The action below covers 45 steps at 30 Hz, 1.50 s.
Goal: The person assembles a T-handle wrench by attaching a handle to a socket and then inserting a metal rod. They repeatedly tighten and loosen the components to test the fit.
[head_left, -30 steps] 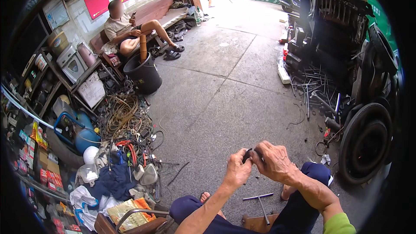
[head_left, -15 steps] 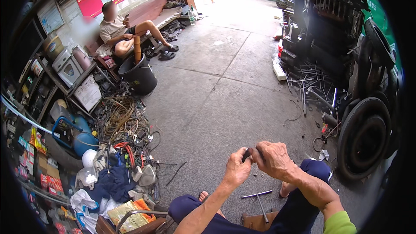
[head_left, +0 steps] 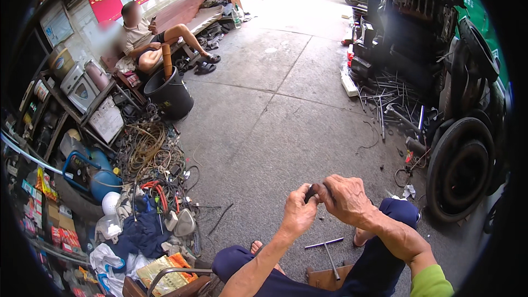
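Between my two hands, above the floor in front of my knees, is a small dark object [head_left: 311, 193] whose kind I cannot make out. My left hand [head_left: 300, 208] pinches it from the left with thumb and fingertips. From the other side my right hand [head_left: 347, 200] grips it, its fingers curled over and partly hiding it. Below the hands, a metal T-handle wrench [head_left: 328, 253] lies between my feet, its shaft reaching onto a brown board [head_left: 322, 278].
At left lie tangled hoses and cables [head_left: 151, 151], a blue tank [head_left: 103, 179] and cloths. Farther back stand a black bucket [head_left: 171, 96] and a seated person [head_left: 144, 36] holding a phone. Right are a tyre [head_left: 461, 170], loose metal tools [head_left: 393, 99] and a wrench rack [head_left: 412, 0].
The view has shifted slightly, so the surroundings sit a little farther left. Both hands keep their hold on the dark object, with small finger movement. The people outside have moved.
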{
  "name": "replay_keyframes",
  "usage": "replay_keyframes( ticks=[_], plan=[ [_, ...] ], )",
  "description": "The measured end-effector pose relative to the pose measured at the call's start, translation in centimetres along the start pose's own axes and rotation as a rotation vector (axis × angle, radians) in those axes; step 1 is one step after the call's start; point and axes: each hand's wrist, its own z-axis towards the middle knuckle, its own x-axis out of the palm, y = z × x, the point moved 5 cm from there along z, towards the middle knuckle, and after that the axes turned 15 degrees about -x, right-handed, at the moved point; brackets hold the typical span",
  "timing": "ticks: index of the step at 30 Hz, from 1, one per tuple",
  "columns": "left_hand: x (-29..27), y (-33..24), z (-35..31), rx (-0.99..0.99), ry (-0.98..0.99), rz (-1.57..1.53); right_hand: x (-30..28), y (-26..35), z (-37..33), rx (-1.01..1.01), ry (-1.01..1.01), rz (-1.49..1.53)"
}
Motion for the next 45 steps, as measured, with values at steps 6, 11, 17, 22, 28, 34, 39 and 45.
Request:
replay_keyframes(
  ticks=[6, 11, 17, 22, 28, 34, 39, 45],
  plan=[
    [-0.2, -0.9, -0.5, -0.063, 0.016, -0.072, -0.6, 0.8, 0.1, -0.105, -0.187, 0.056],
    [0.1, -1.7, -1.0, -0.013, 0.006, -0.013, 0.7, -0.5, -0.2, -0.004, -0.003, 0.037],
    [-0.1, -2.2, -0.8, 0.001, -0.001, -0.076, 0.4, -0.1, -0.3, -0.093, -0.19, 0.098],
    [0.1, -3.0, -1.2, -0.007, 0.028, -0.053, 0.3, -0.5, -0.1, -0.054, -0.067, 0.092],
    [-4.4, -2.5, -0.4, 0.025, -0.241, -0.258, 0.0, -2.6, 0.2, 0.029, -0.124, -0.122],
    [-10.8, -1.3, -1.6, -0.071, -0.253, -0.546, 3.1, -7.4, -4.4, 0.012, 0.111, -0.242],
    [-12.5, 0.7, -3.3, -0.171, -0.179, -0.671, 10.8, -9.9, -9.4, 0.256, 0.486, -0.078],
    [-12.0, -0.6, -4.3, -0.096, -0.227, -0.689, 27.1, -8.6, -21.9, 0.547, 0.698, 0.067]
  ],
)
